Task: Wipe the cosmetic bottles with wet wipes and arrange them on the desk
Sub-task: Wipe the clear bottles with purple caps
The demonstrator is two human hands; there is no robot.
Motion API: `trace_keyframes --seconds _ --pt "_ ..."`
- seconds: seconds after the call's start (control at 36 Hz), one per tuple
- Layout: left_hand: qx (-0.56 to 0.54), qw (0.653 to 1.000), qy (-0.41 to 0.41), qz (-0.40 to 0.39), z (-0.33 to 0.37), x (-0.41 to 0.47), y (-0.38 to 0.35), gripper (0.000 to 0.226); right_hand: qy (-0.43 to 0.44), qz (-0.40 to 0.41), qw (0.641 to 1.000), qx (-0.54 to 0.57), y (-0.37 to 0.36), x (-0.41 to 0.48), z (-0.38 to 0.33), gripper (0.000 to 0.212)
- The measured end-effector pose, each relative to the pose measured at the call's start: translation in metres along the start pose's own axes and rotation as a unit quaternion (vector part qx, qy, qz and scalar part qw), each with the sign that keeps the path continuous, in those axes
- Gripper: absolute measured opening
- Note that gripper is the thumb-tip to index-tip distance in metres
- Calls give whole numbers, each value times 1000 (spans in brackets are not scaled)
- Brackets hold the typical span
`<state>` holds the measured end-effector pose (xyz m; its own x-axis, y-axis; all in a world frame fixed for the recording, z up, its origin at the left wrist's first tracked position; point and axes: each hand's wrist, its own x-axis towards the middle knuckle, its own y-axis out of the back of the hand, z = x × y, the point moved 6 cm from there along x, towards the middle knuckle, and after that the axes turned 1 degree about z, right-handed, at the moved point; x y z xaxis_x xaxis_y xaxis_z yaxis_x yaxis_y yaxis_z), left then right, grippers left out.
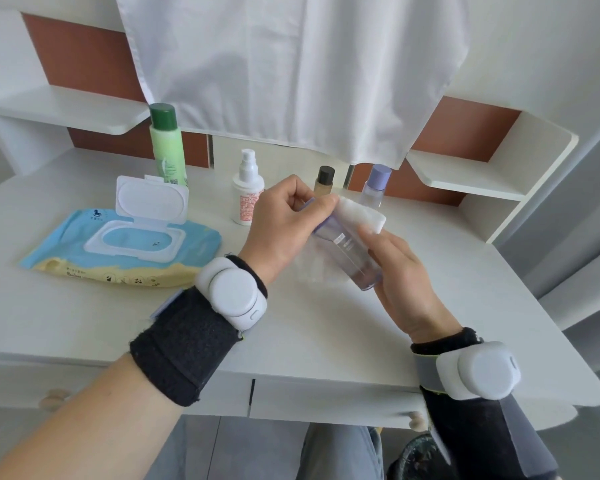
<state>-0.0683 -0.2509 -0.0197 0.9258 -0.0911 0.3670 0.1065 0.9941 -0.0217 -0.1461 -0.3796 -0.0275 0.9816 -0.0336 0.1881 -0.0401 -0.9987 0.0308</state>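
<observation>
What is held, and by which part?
Left hand grips the clear bottle at its cap end, beside the wet wipe; right hand holds its base end.

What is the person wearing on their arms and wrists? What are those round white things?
The left hand and right hand are bare, no gloves. Each wrist wears a round white puck. The left puck sits on a wide black fabric band. The right puck sits on a black and grey wrap with a thin yellow-green edge.

green bottle [166, 147], blue-and-yellow wipes pack [125, 251], white desk [84, 313] — lilac-capped bottle [374, 187]
</observation>
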Motion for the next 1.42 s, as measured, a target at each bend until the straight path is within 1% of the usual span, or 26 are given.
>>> trace_keyframes --seconds 0.08,0.17,0.25,0.39,0.44,0.47,0.53,0.58,0.61,0.67,0.69,0.75,0.83,0.97,1.08,1.22,1.33,1.42 --pt "4 1000 3 12 0 0 1 31 17 2 999 -30 0 -1 -3 30" --pt "-13 999 16 31 -2 1 5 34 23 16 999 -30 2 -1 -4 31" --pt "-52 996 49 53 -4 2 9 35 19 21 1000 -4 2 -1 -3 29" --pt "-117 984 96 94 -8 3 16 40 22 43 998 28 8 2 -2 37" --pt "-134 979 104 111 -9 3 20 40 28 52 998 36 10 2 -4 33" --pt "-139 978 104 118 -9 3 22 39 29 65 997 41 11 1 -6 29" --pt "-143 976 95 134 -8 4 25 37 16 137 989 55 20 -1 -5 24" --pt "-145 974 83 155 -7 4 29 36 2 220 973 71 32 -5 -4 26" --pt "-145 972 74 167 -6 4 31 35 5 244 967 69 36 -6 -5 30" --pt "-139 972 50 181 -4 5 34 35 9 264 963 59 39 -8 -8 44" --pt "-135 973 40 184 -3 5 34 35 7 275 959 60 41 -9 -9 45" --pt "-137 972 25 188 -1 5 35 32 -8 290 956 54 43 -10 -9 37" --pt "-132 973 14 190 -1 5 35 29 -35 296 954 45 46 -8 -6 31" --pt "-135 971 39 191 -5 6 35 34 -79 301 949 41 48 -8 0 30" --pt "-140 971 57 186 -7 5 35 34 -87 296 950 48 47 -7 4 32" --pt "-134 978 51 148 -4 6 31 32 -91 279 954 61 43 -4 7 32" --pt "-121 977 82 153 -8 4 30 35 -102 285 951 67 46 -3 9 28" --pt "-134 974 114 141 -13 5 29 31 -102 279 953 67 47 -2 10 28"
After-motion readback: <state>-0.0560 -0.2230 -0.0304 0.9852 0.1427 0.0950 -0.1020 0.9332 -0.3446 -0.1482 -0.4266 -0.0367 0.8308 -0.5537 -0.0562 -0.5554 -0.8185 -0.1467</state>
